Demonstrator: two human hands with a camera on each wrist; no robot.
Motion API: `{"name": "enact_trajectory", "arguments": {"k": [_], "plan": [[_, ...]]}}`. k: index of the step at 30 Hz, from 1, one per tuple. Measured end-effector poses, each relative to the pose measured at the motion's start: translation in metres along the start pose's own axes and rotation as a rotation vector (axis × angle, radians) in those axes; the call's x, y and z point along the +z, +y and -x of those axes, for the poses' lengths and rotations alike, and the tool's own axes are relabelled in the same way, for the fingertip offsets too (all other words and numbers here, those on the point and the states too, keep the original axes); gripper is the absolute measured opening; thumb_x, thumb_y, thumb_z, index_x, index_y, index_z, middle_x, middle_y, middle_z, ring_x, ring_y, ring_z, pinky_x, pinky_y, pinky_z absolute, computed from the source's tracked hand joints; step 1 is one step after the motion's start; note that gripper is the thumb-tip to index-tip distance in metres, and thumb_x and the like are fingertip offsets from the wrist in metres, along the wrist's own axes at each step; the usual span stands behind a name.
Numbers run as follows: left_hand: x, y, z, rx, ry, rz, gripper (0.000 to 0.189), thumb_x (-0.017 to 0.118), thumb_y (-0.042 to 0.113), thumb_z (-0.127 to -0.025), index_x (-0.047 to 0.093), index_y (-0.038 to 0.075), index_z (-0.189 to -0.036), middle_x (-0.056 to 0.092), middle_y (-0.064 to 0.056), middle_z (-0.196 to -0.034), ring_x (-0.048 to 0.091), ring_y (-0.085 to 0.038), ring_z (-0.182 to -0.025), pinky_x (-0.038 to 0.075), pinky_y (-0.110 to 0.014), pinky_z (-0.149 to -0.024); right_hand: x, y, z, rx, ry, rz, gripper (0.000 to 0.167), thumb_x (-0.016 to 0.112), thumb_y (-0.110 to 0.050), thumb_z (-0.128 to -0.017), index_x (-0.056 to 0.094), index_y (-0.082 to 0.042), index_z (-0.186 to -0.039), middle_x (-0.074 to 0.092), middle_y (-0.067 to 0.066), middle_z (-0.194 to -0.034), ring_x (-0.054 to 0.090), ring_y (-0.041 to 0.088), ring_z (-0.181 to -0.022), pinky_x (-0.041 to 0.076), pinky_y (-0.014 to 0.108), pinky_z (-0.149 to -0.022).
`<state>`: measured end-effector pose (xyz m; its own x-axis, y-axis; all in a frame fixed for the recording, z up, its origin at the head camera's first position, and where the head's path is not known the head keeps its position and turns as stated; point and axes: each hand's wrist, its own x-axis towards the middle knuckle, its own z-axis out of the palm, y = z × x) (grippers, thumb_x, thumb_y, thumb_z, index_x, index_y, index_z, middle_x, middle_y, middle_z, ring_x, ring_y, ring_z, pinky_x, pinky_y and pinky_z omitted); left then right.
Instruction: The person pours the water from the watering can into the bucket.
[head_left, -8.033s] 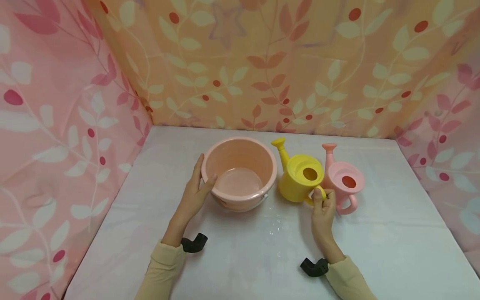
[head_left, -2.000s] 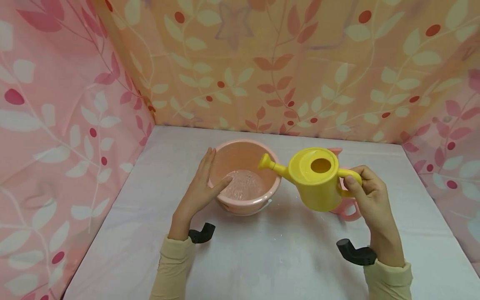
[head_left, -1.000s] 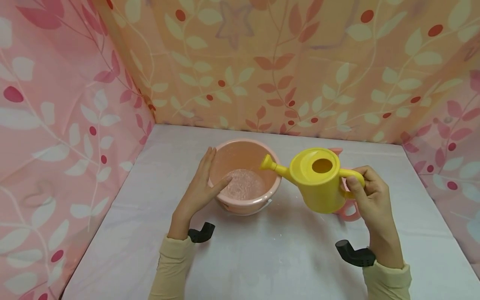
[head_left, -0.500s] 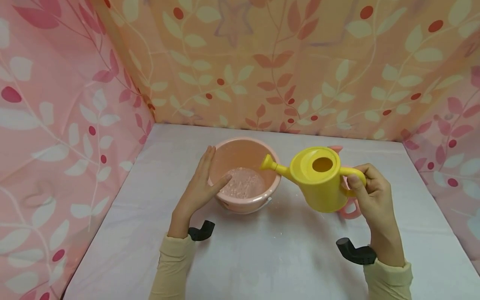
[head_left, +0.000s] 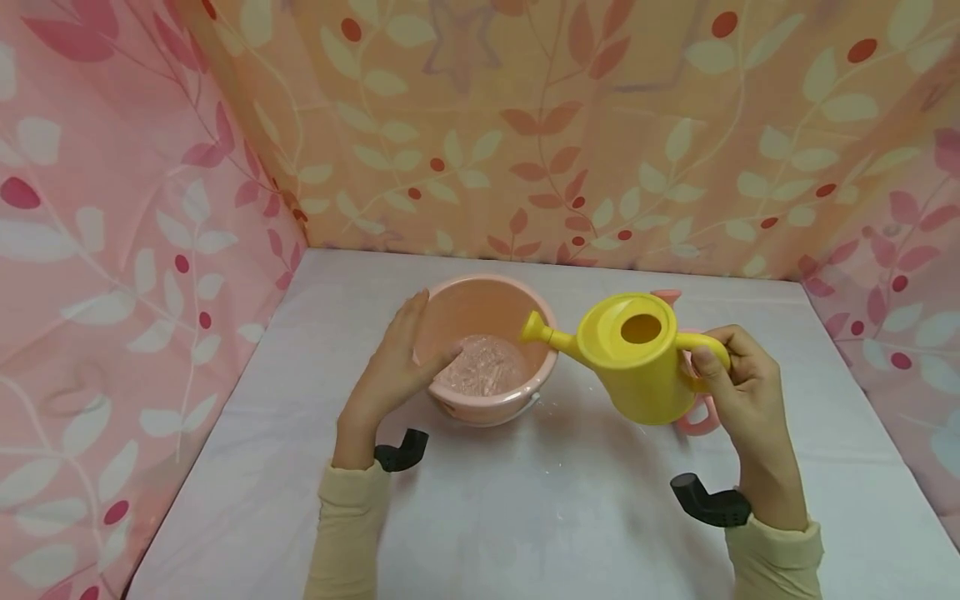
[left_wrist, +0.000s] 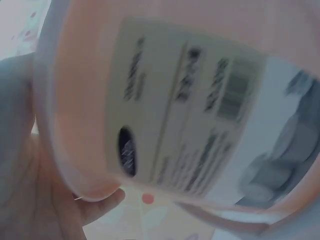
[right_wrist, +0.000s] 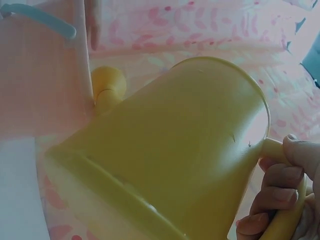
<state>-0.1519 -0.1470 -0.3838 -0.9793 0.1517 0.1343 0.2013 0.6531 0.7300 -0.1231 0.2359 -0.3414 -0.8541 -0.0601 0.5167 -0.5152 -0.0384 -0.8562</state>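
Note:
A pale pink bucket [head_left: 491, 402] stands on the table with rippling water [head_left: 483, 367] in its bottom. Along its left side my left hand [head_left: 390, 358] rests with straight fingers, the thumb reaching over the rim. My right hand [head_left: 746, 392] grips the handle of a yellow watering can [head_left: 648, 387], fingers curled round it in the right wrist view. The can is lifted and tilted left, its sprinkler head [head_left: 534, 327] over the bucket's right rim. The left wrist view shows the bucket's printed label [left_wrist: 175, 110] close up.
Behind the yellow can a pink watering can [head_left: 701, 417] stands mostly hidden. Small water drops lie on the white table [head_left: 480, 533] right of the bucket. Leaf-patterned cloth walls [head_left: 637, 125] rise at the back and sides.
Since the oldest frame, my right hand has raised the yellow watering can and tipped it toward the bucket, where water now shows. In the last second both hands have barely moved.

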Motion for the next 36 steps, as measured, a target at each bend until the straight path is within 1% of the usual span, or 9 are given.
{"name": "enact_trajectory", "arguments": {"k": [3, 5, 8, 10, 16, 21, 25, 31, 36], "plan": [[0.0039, 0.0008, 0.0011, -0.013, -0.005, 0.006, 0.091, 0.055, 0.064, -0.08, 0.007, 0.029, -0.149, 0.005, 0.006, -0.155, 0.005, -0.019, -0.143, 0.021, -0.058, -0.107, 0.0001, 0.0006, -0.0001, 0.0, 0.0, 0.005, 0.007, 0.05, 0.013, -0.087, 0.055, 0.012, -0.092, 0.062, 0.01, -0.079, 0.053, 0.013, -0.067, 0.053, 0.017, -0.068], [0.0054, 0.0019, 0.0014, -0.022, 0.001, 0.005, 0.091, 0.055, 0.064, -0.08, 0.006, 0.03, -0.149, 0.003, 0.006, -0.156, 0.004, -0.019, -0.143, 0.021, -0.061, -0.106, 0.0, 0.0016, -0.0003, -0.02, -0.004, -0.018, 0.007, 0.05, 0.014, -0.087, 0.055, 0.014, -0.092, 0.062, 0.011, -0.081, 0.054, 0.014, -0.068, 0.053, 0.016, -0.068], [0.0058, 0.0033, 0.0013, -0.025, 0.009, 0.005, 0.091, 0.056, 0.063, -0.081, 0.006, 0.03, -0.149, -0.001, 0.007, -0.156, 0.001, -0.019, -0.143, 0.019, -0.063, -0.105, 0.0003, 0.0032, -0.0009, -0.05, -0.001, -0.041, 0.007, 0.05, 0.015, -0.087, 0.054, 0.016, -0.091, 0.063, 0.011, -0.082, 0.054, 0.014, -0.07, 0.052, 0.015, -0.068], [0.0061, 0.0038, 0.0006, -0.031, 0.012, 0.003, 0.091, 0.057, 0.062, -0.081, 0.007, 0.03, -0.149, -0.003, 0.01, -0.155, -0.001, -0.018, -0.143, 0.018, -0.062, -0.106, 0.0008, 0.0038, -0.0011, -0.061, 0.011, -0.043, 0.007, 0.05, 0.015, -0.086, 0.055, 0.016, -0.091, 0.064, 0.012, -0.083, 0.053, 0.015, -0.071, 0.051, 0.015, -0.068], [0.0062, 0.004, 0.0004, -0.037, 0.013, -0.012, 0.091, 0.058, 0.06, -0.081, 0.007, 0.028, -0.15, -0.004, 0.009, -0.155, -0.002, -0.02, -0.143, 0.017, -0.062, -0.107, 0.004, 0.0038, -0.0018, -0.067, 0.039, -0.035, 0.009, 0.051, 0.015, -0.086, 0.055, 0.019, -0.093, 0.065, 0.01, -0.085, 0.054, 0.015, -0.074, 0.051, 0.015, -0.071], [0.0067, 0.0041, 0.0007, -0.031, 0.007, 0.006, 0.092, 0.059, 0.059, -0.081, 0.007, 0.028, -0.15, -0.004, 0.01, -0.155, -0.003, -0.019, -0.143, 0.017, -0.061, -0.107, 0.0043, 0.0041, -0.0016, -0.07, 0.059, -0.02, 0.01, 0.051, 0.016, -0.086, 0.056, 0.02, -0.093, 0.066, 0.009, -0.086, 0.054, 0.015, -0.073, 0.051, 0.014, -0.07], [0.0077, 0.0038, 0.0004, -0.023, 0.007, 0.012, 0.092, 0.058, 0.06, -0.081, 0.007, 0.027, -0.15, -0.003, 0.009, -0.155, -0.003, -0.018, -0.143, 0.017, -0.06, -0.108, 0.0031, 0.0043, -0.002, -0.08, 0.054, -0.012, 0.01, 0.05, 0.016, -0.086, 0.056, 0.019, -0.093, 0.065, 0.008, -0.085, 0.053, 0.013, -0.071, 0.051, 0.014, -0.068], [0.0077, 0.0023, -0.0002, -0.021, 0.008, 0.013, 0.09, 0.059, 0.057, -0.083, 0.007, 0.027, -0.15, -0.003, 0.011, -0.155, -0.003, -0.018, -0.143, 0.017, -0.059, -0.108, 0.004, 0.0031, -0.0046, -0.087, 0.046, -0.013, 0.01, 0.051, 0.016, -0.085, 0.056, 0.02, -0.094, 0.065, 0.009, -0.085, 0.055, 0.013, -0.069, 0.052, 0.015, -0.068], [0.0069, 0.001, 0.0006, -0.024, 0.005, 0.015, 0.09, 0.057, 0.06, -0.082, 0.006, 0.029, -0.149, -0.002, 0.011, -0.155, -0.002, -0.016, -0.143, 0.017, -0.058, -0.109, 0.0061, 0.002, -0.0075, -0.09, 0.044, 0.021, 0.012, 0.052, 0.014, -0.086, 0.055, 0.021, -0.095, 0.065, 0.009, -0.084, 0.053, 0.014, -0.067, 0.052, 0.015, -0.065]]}}
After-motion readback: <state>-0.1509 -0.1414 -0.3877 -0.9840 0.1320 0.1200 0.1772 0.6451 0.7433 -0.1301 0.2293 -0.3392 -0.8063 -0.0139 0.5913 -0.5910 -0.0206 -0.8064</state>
